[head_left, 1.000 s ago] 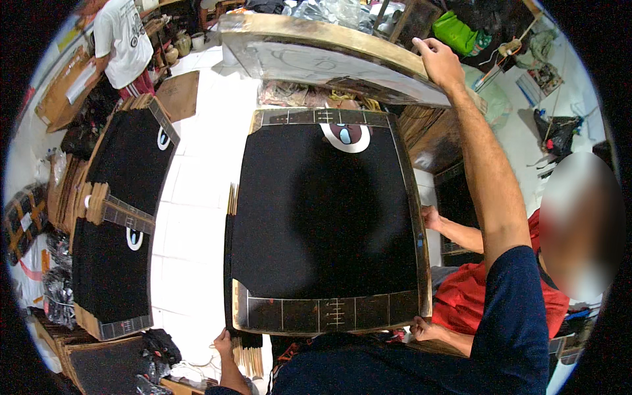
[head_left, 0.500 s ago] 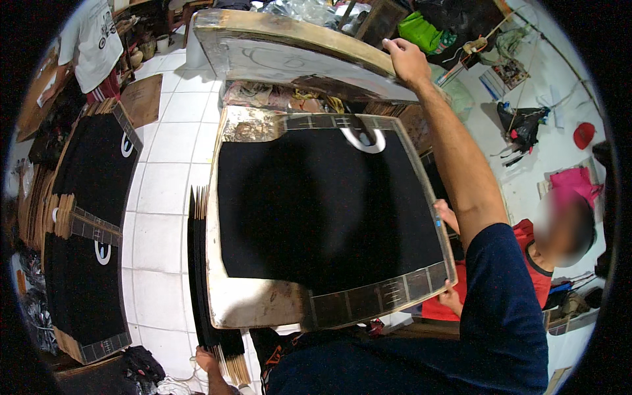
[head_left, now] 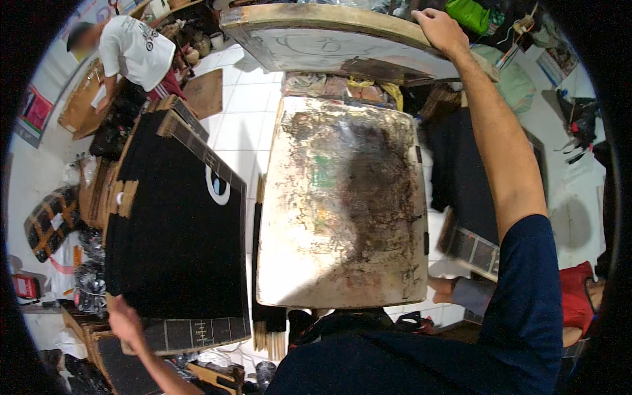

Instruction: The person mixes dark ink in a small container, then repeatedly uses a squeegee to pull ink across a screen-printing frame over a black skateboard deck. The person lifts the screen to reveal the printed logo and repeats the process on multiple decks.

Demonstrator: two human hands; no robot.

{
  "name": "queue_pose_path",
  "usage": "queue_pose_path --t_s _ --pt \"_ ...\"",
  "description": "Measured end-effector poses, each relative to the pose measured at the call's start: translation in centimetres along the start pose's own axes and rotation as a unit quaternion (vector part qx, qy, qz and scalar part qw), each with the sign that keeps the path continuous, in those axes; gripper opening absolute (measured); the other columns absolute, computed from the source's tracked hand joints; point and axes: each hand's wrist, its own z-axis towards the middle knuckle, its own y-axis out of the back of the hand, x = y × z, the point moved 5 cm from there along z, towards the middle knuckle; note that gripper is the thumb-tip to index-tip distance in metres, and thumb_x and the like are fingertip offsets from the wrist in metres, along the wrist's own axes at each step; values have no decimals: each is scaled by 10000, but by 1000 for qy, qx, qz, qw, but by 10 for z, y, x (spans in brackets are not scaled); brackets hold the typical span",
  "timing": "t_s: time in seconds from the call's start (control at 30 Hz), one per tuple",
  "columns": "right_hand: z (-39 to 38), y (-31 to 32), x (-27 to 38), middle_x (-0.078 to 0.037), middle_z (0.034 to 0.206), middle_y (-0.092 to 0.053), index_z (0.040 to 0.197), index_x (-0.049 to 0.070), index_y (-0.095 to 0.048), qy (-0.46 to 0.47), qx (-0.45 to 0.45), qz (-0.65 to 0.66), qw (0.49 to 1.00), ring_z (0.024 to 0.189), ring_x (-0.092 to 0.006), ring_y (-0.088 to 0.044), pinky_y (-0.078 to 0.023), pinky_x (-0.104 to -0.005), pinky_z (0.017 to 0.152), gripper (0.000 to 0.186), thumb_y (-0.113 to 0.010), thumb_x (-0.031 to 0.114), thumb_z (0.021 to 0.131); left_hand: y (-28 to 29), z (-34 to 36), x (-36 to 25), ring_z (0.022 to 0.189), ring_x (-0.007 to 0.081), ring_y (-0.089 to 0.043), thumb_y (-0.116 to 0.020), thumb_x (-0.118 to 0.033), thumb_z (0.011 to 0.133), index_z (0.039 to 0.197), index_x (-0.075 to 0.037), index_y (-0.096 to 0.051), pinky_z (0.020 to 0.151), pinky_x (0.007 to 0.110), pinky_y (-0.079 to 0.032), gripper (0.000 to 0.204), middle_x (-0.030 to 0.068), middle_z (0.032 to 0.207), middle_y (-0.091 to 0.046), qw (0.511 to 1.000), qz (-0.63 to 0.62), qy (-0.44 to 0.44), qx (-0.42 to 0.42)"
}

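Note:
My right hand [head_left: 440,31] is closed on the wooden top edge of a raised screen frame [head_left: 329,49] with a line drawing on its face. My left hand [head_left: 125,321], blurred, grips the lower left edge of a board [head_left: 174,263] covered in black cloth, with a white oval eye print and grey gridded strips at its ends. In the middle, below the frame, lies a stained, crusted pale platen [head_left: 339,204]. Another black board [head_left: 449,171] stands to its right, partly behind my right arm.
A co-worker in red [head_left: 574,293] is at the lower right. Another person in white [head_left: 138,56] bends over cardboard at upper left. Stacked boards [head_left: 99,194] and bags line the left. A tiled floor [head_left: 250,112] runs between, with a green bag [head_left: 467,14] at the top.
The black board has come off the middle platen toward the right, baring the stained surface. My left hand has moved left and up onto a left-side board, now nearer. The co-worker in red sits lower.

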Motion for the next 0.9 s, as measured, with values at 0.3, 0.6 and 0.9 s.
queue_pose_path --t_s 0.3,0.6,0.9 --pt "-19 29 29 -168 1159 -746 1119 169 -782 -89 -10 47 995 1096 -366 -704 -545 -472 957 480 -578 518 861 155 55 179 753 146 -422 -515 -311 1108 928 71 -589 674 333 -411 429 34 788 -551 970 -165 172 54" --pt "-28 27 26 -178 1128 -749 1095 197 -791 -103 -7 47 994 1082 -372 -709 -548 -476 952 444 -573 508 864 -90 -107 -27 757 120 -507 -549 -255 1078 800 -26 -580 682 325 -438 361 -15 774 -575 864 -460 163 129" --pt "-41 25 27 -174 1126 -749 1092 202 -794 -92 -17 29 995 1087 -385 -703 -549 -482 954 436 -560 499 874 -195 -149 -248 732 102 -447 -496 -272 1097 831 -32 -582 656 301 -405 368 -23 764 -528 764 -511 181 350"
